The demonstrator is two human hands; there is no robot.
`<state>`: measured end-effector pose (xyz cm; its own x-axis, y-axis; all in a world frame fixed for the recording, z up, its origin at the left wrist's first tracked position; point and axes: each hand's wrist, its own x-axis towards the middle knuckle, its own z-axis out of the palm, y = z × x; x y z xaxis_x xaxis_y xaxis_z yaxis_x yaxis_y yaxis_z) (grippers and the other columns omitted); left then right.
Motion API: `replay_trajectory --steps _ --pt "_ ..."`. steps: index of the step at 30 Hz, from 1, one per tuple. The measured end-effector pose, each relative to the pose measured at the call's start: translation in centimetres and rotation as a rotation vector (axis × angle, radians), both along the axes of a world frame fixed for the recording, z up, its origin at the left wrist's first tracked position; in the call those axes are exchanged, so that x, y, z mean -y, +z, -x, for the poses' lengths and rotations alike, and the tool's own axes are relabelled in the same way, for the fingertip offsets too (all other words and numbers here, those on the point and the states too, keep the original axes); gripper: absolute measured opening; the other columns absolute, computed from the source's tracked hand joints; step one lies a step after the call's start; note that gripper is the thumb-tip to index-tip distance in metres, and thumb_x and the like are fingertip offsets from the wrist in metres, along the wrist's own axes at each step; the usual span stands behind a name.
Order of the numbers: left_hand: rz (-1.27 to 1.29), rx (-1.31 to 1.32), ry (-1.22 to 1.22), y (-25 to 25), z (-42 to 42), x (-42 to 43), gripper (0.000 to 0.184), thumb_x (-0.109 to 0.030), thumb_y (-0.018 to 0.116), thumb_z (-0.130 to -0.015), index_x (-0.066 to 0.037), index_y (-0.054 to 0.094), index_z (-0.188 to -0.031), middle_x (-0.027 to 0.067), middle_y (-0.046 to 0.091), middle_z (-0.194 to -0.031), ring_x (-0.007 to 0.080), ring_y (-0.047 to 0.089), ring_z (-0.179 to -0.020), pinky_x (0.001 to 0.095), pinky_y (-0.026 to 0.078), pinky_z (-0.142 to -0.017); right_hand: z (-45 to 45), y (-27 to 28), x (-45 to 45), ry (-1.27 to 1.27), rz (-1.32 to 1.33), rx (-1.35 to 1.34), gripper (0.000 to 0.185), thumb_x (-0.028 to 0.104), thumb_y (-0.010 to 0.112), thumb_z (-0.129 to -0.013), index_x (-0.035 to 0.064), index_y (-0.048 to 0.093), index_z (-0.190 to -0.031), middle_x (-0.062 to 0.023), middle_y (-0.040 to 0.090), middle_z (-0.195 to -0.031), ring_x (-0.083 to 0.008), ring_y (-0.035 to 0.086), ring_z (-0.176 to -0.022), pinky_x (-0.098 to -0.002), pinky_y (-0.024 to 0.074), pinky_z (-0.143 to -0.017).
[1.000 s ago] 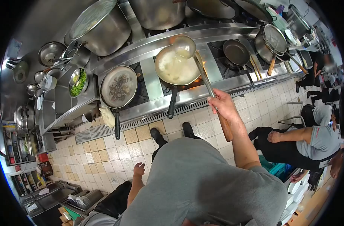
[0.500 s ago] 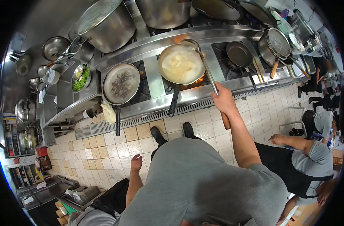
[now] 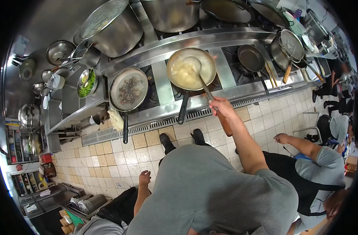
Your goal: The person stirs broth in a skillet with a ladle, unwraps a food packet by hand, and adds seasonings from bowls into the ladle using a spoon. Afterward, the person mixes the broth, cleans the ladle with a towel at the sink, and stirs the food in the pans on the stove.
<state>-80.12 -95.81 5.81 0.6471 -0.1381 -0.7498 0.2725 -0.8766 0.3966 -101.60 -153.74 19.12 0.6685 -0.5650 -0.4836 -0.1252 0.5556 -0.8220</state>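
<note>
My right hand (image 3: 221, 106) is closed around the handle of a long metal ladle (image 3: 207, 91) with a wooden end. The ladle's bowl is down in a frying pan (image 3: 213, 74) on the middle burner, among pale yellow food (image 3: 184, 69) in cloudy liquid. This pan's black handle points toward me, and neither hand touches it. My left hand (image 3: 145, 178) hangs low beside my body, away from the stove, with loosely bent fingers apart and nothing visible in it. Left of the middle pan, another frying pan (image 3: 145, 94) holds dark brown pieces in a thin, greyish layer.
Large pots (image 3: 120, 37) stand behind the burners. A small dark pan (image 3: 251, 58) and a pot with strainers (image 3: 280, 53) sit to the right. A bowl of cut greens (image 3: 87, 87) is at left. A pale cloth (image 3: 116, 119) hangs at the stove's edge. A co-worker's hand (image 3: 281, 138) is at right.
The ladle's bowl has moved from the pan's far rim down into the food. My right hand has shifted left and nearer to me. The flames seen under the pan earlier no longer show.
</note>
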Motion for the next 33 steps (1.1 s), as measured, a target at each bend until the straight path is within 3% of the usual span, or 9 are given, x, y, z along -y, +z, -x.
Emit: replay_trajectory --steps 4,8,11,13,22,25,27,30,33 --pt "0.04 0.045 -0.081 -0.2 -0.2 0.6 0.047 -0.027 0.067 -0.092 -0.001 0.06 -0.13 0.0132 0.069 -0.087 0.0212 0.066 -0.074 0.0331 0.049 -0.053 1.1 3.3 -1.2 -0.073 -0.277 0.124 0.013 0.016 0.064 -0.094 0.0043 0.061 -0.091 -0.0013 0.058 -0.076 -0.0102 0.051 -0.054 -0.029 0.0427 -0.05" --pt "0.016 0.027 -0.035 -1.7 -1.1 0.9 0.046 -0.027 0.067 -0.092 -0.002 0.059 -0.13 0.0127 0.069 -0.088 0.0203 0.066 -0.074 0.033 0.049 -0.053 2.4 4.7 -1.3 -0.026 -0.127 0.031 0.014 0.017 0.064 -0.094 0.0023 0.062 -0.096 -0.0011 0.058 -0.076 -0.0099 0.051 -0.055 -0.0271 0.0419 -0.052" --pt "0.185 0.138 -0.297 -4.5 -2.6 -0.2 0.046 -0.027 0.067 -0.092 -0.002 0.059 -0.13 0.0122 0.07 -0.089 0.0199 0.066 -0.073 0.0326 0.049 -0.053 2.9 5.5 -1.0 0.005 0.021 0.01 0.018 0.015 0.064 -0.094 0.0001 0.063 -0.103 -0.0013 0.058 -0.075 -0.0099 0.051 -0.054 -0.0266 0.0416 -0.05" --pt "0.104 -0.002 0.005 -4.4 -3.1 1.0 0.046 -0.027 0.067 -0.092 -0.002 0.06 -0.129 0.0113 0.069 -0.087 0.0194 0.065 -0.072 0.0318 0.049 -0.052 3.4 6.3 -0.8 0.002 0.092 0.009 0.02 0.014 0.064 -0.093 -0.0011 0.064 -0.107 -0.0014 0.058 -0.075 -0.0098 0.05 -0.053 -0.0264 0.0415 -0.049" --pt "0.08 -0.005 0.022 -3.4 -3.7 4.7 0.046 -0.028 0.068 -0.092 -0.003 0.059 -0.131 0.0124 0.071 -0.094 0.0192 0.066 -0.073 0.0319 0.05 -0.052 3.5 9.3 0.5 -0.001 0.383 -0.129 0.029 0.011 0.063 -0.093 0.0001 0.063 -0.119 -0.0015 0.058 -0.074 -0.0059 0.05 -0.051 -0.0242 0.042 -0.047" --pt "0.221 0.211 -0.459 -8.8 -5.4 1.0 0.046 -0.028 0.068 -0.092 -0.005 0.059 -0.131 0.0123 0.072 -0.096 0.0196 0.067 -0.075 0.0328 0.05 -0.053 3.4 9.5 0.7 0.005 0.478 -0.251 0.033 0.011 0.065 -0.09 -0.0015 0.061 -0.12 -0.0082 0.063 -0.076 -0.0172 0.059 -0.056 -0.0315 0.0497 -0.056" --pt "0.14 0.096 -0.289 -5.9 -5.1 3.0 0.046 -0.029 0.068 -0.092 -0.005 0.059 -0.131 0.0125 0.072 -0.097 0.0198 0.067 -0.076 0.0334 0.05 -0.053 3.3 8.3 0.7 -0.023 0.865 -0.281 0.037 0.011 0.065 -0.086 -0.0045 0.06 -0.12 -0.0175 0.068 -0.083 -0.0323 0.066 -0.072 -0.0398 0.053 -0.07" --pt "0.058 -0.015 -0.129 -3.8 -6.0 3.6 0.046 -0.029 0.068 -0.092 -0.006 0.06 -0.131 0.013 0.072 -0.098 0.0202 0.067 -0.077 0.0342 0.051 -0.054 2.3 9.1 0.2 0.019 0.868 -0.511 0.039 0.01 0.066 -0.084 -0.0056 0.059 -0.119 -0.0242 0.068 -0.091 -0.0426 0.065 -0.088 -0.0449 0.0508 -0.082" --pt "0.012 -0.017 -0.159 -2.6 -7.7 4.1 0.045 -0.029 0.068 -0.092 -0.006 0.06 -0.13 0.0131 0.072 -0.098 0.021 0.068 -0.078 0.0345 0.052 -0.055 1.7 4.7 0.1 -0.02 1.005 -0.45 0.037 0.011 0.065 -0.086 -0.0042 0.061 -0.12 -0.0188 0.068 -0.084 -0.0329 0.067 -0.074 -0.0409 0.0528 -0.071"
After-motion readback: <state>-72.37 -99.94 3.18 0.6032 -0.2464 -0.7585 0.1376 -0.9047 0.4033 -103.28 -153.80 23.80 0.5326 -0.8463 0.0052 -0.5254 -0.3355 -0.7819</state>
